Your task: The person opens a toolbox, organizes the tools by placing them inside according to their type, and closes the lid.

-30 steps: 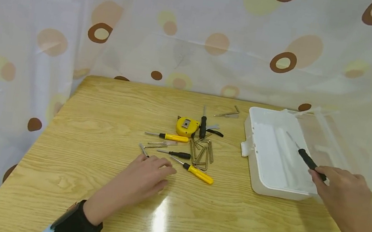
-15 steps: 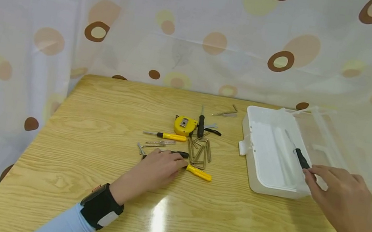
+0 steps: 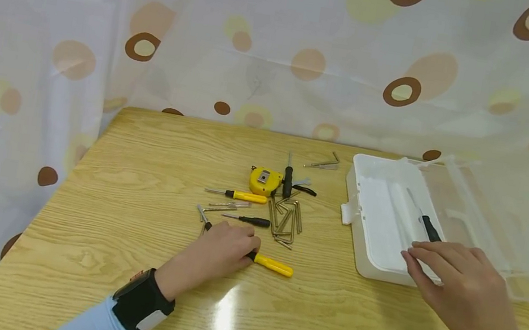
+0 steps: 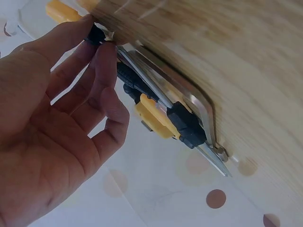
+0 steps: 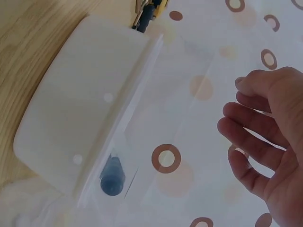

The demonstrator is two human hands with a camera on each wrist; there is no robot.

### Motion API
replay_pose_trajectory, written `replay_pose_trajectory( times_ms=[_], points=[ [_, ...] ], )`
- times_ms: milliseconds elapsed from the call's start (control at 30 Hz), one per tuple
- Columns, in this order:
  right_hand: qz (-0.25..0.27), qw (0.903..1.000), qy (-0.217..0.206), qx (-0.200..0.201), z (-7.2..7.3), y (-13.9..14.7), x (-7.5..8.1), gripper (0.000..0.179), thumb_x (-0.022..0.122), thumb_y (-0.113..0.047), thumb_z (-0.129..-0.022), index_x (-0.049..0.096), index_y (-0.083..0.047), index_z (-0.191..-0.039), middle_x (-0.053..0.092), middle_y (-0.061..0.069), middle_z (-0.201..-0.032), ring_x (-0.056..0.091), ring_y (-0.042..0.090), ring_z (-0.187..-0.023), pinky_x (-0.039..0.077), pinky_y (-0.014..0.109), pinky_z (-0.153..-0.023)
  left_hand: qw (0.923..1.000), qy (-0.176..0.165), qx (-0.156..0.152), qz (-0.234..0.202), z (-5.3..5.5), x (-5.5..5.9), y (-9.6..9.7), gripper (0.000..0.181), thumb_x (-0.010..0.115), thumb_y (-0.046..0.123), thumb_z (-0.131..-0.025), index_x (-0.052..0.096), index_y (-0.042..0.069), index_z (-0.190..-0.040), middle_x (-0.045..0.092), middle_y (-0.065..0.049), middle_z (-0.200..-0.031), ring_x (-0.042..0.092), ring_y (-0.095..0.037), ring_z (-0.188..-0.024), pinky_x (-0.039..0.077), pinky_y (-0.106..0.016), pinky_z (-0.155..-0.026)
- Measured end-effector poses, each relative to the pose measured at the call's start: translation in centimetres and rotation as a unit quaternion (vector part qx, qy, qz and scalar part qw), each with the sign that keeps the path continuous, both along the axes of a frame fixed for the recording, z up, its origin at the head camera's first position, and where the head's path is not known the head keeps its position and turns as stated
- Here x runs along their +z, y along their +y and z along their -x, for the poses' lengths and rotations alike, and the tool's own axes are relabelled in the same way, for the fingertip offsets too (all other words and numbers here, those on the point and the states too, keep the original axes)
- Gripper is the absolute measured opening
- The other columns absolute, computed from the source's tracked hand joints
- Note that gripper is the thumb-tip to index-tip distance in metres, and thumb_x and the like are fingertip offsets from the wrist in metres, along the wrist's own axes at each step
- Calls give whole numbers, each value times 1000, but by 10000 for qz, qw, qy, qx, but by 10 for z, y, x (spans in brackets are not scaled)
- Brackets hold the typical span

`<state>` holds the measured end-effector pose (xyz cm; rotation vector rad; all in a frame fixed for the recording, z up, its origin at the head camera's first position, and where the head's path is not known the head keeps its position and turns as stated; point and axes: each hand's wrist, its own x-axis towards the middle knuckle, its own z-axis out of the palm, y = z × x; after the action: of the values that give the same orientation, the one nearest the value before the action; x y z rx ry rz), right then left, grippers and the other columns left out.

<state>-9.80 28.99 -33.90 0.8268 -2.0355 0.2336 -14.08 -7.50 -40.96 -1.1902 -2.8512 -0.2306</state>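
Observation:
My left hand [image 3: 220, 248] pinches a yellow-handled screwdriver [image 3: 274, 265] at the black collar between thumb and fingertips, low over the table; the left wrist view shows this grip on the black collar [image 4: 96, 35]. My right hand [image 3: 463, 294] hovers over the front right of the white toolbox [image 3: 366, 243], its fingers loosely bent around nothing. A black-handled screwdriver [image 3: 431, 229] is in the box with its tip toward the back, its handle end hidden by my right hand. Through the clear plastic in the right wrist view, that handle [image 5: 112, 177] shows apart from my fingers.
Several hex keys [image 3: 294, 221] lie mid-table beside a yellow tape measure [image 3: 264, 181]. Other screwdrivers, among them a small black one [image 3: 255, 221] and another yellow one [image 3: 249, 197], lie close by. The box's clear lid [image 3: 473, 207] leans open to the right, against the patterned curtain [image 3: 272, 46].
My right hand has let go of the black screwdriver, leaving it in the box, and has shifted left. My left hand has taken hold of the yellow screwdriver and drawn it slightly nearer, off the hex keys.

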Motion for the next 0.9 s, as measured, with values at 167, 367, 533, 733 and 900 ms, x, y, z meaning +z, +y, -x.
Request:
replay_pose_trajectory(
  times_ms=[167,367,533,733,900],
  points=[
    [-40,9992,-1,407,-3,-15,-3,50,51,-32,-106,77,0,-78,75,9,-77,66,27,-64,42,36,-66,9999,7,-122,31,-2,1,1,10,77,24,-93,70,17,-92,65,4,-85,63,-11,-72,52,-31,-66],
    [-217,9969,-63,755,-8,-30,-7,48,51,-32,-108,76,-5,-77,75,5,-77,68,23,-66,45,35,-65,9983,-313,-449,-188,-6,3,4,8,74,23,-95,70,16,-93,66,4,-84,56,-6,-67,48,-25,-64],
    [-394,9913,-213,1236,-11,-41,-8,43,50,-29,-109,77,-8,-82,75,2,-81,68,19,-72,48,34,-67,9960,-350,-709,-407,-12,10,10,7,72,22,-96,70,16,-95,67,4,-87,54,-4,-68,47,-22,-65],
    [-612,9841,-322,1635,-17,-56,-9,39,50,-25,-109,76,-10,-86,75,2,-86,69,18,-76,51,32,-68,9923,93,-1097,-570,-24,26,17,9,71,26,-97,71,17,-98,69,5,-91,60,-5,-73,50,-22,-69],
    [-667,9793,-308,1887,-24,-69,-11,34,52,-26,-108,75,-9,-89,76,4,-89,69,19,-74,53,33,-66,9894,509,-1237,-568,-35,37,21,11,72,29,-97,72,18,-99,69,8,-90,58,-3,-72,45,-18,-66]
  ],
)
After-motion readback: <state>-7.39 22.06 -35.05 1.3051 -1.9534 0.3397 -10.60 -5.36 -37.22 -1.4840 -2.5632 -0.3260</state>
